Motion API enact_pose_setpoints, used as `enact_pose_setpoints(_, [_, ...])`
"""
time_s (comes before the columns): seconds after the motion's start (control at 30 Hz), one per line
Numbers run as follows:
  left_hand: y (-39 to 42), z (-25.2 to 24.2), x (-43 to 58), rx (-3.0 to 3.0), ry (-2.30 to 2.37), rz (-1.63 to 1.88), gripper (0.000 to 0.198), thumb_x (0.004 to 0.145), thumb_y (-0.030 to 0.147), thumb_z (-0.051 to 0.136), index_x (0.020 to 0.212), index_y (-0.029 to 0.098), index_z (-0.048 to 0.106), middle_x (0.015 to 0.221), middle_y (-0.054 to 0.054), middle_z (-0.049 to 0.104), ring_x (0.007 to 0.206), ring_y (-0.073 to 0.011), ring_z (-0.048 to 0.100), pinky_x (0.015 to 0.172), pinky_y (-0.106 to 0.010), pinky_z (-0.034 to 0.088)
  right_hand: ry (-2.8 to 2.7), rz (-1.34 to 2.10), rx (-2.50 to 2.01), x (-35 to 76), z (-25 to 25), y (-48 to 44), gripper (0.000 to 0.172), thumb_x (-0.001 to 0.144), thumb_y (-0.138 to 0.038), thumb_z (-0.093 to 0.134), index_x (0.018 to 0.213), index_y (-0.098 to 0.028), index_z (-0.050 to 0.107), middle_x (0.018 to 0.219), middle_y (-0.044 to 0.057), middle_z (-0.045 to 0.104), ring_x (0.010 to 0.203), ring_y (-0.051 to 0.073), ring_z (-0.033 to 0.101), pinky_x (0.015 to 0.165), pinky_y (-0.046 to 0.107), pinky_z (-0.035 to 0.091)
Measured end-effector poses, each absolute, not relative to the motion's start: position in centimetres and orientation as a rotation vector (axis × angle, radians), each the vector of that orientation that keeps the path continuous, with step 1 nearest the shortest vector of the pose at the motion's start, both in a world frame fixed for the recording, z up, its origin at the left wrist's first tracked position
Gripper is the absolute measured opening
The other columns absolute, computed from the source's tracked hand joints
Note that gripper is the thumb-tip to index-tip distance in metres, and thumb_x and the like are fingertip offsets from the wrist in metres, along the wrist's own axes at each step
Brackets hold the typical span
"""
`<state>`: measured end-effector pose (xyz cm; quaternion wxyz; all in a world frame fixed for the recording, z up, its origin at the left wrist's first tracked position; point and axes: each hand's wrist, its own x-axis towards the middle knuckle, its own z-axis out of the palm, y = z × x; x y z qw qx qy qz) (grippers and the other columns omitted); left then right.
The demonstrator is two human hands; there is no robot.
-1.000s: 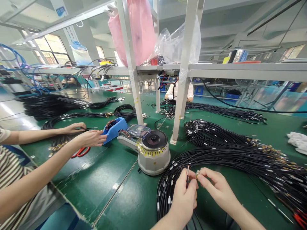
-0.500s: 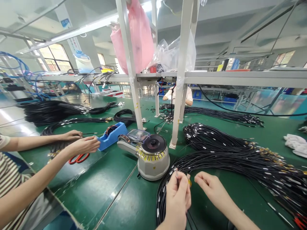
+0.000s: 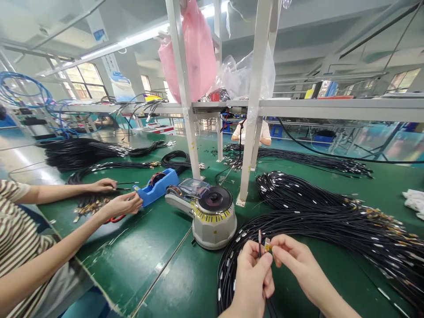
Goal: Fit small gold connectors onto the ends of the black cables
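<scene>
My left hand (image 3: pixel 253 274) is closed on black cables, with one slim cable end (image 3: pixel 259 240) sticking up between thumb and fingers. Beside that tip is a small metal connector (image 3: pixel 266 243) with yellow tape around its lower part. My right hand (image 3: pixel 293 258) pinches at this taped end from the right; its fingertips partly hide the tape. Below, the cables hang down past my left palm. A thick bundle of black cables (image 3: pixel 298 221) with white labels curves behind and around my hands. The round grey tape dispenser (image 3: pixel 214 225) stands left of them.
A co-worker's hands (image 3: pixel 124 204) work at the left by a blue tape holder (image 3: pixel 157 187) and red-handled scissors (image 3: pixel 114 219). White shelf posts (image 3: pixel 249 150) rise from the green table (image 3: pixel 159 260). More cable bundles (image 3: pixel 76 152) lie at the back left.
My right hand has moved left to meet the taped connector beside my left hand. The cable end now stands higher above my left fingers. The whole view has shifted slightly.
</scene>
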<state>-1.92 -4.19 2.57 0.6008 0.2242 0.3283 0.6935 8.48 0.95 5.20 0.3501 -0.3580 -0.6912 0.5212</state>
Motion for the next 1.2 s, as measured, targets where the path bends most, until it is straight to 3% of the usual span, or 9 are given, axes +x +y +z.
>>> enact_pose_setpoints(0.33, [-3.8, 1.7, -1.9, 0.458, 0.706, 1.572, 0.033, 0.061, 0.039, 0.069, 0.065, 0.016, 0.045, 0.042, 0.009, 0.041, 0.027, 0.0016, 0.019, 0.026, -0.012, 0.015, -1.75, 1.361, -0.894, 7.9, 4.3, 1.3, 0.024, 0.077, -0.037, 0.053, 0.064, -0.017, 0.055, 0.052, -0.003, 0.046, 0.051, 0.013, 0.044, 0.052, 0.024, 0.036])
enact_pose_setpoints(0.6, [-3.8, 2.2, -2.2, 0.531, 0.72, 1.54, 0.028, 0.064, 0.037, 0.066, 0.063, 0.014, 0.049, 0.043, 0.007, 0.042, 0.028, -0.0003, 0.026, 0.026, -0.013, 0.022, -1.829, 1.315, -0.916, 8.5, 4.1, 1.4, 0.027, 0.079, -0.041, 0.049, 0.065, -0.018, 0.053, 0.052, -0.005, 0.043, 0.049, 0.012, 0.04, 0.05, 0.023, 0.034])
enact_pose_setpoints(0.93, [-3.2, 1.4, -2.3, 0.573, 0.549, 1.421, 0.025, 0.064, 0.034, 0.066, 0.06, 0.014, 0.052, 0.035, 0.007, 0.038, 0.023, -0.0017, 0.026, 0.023, -0.014, 0.02, -1.805, 1.366, -0.956, 9.4, 4.7, 2.1, 0.024, 0.068, -0.038, 0.06, 0.058, -0.016, 0.062, 0.048, -0.002, 0.049, 0.041, 0.009, 0.034, 0.039, 0.021, 0.025])
enact_pose_setpoints(1.2, [-3.8, 2.3, -2.7, 0.581, 0.37, 1.181, 0.024, 0.066, 0.032, 0.064, 0.057, 0.011, 0.054, 0.042, 0.003, 0.044, 0.024, -0.0026, 0.026, 0.024, -0.018, 0.015, -1.753, 1.53, -0.722, 9.5, 4.6, 1.9, 0.018, 0.064, -0.034, 0.067, 0.066, -0.017, 0.06, 0.05, -0.004, 0.047, 0.046, 0.01, 0.039, 0.044, 0.022, 0.032])
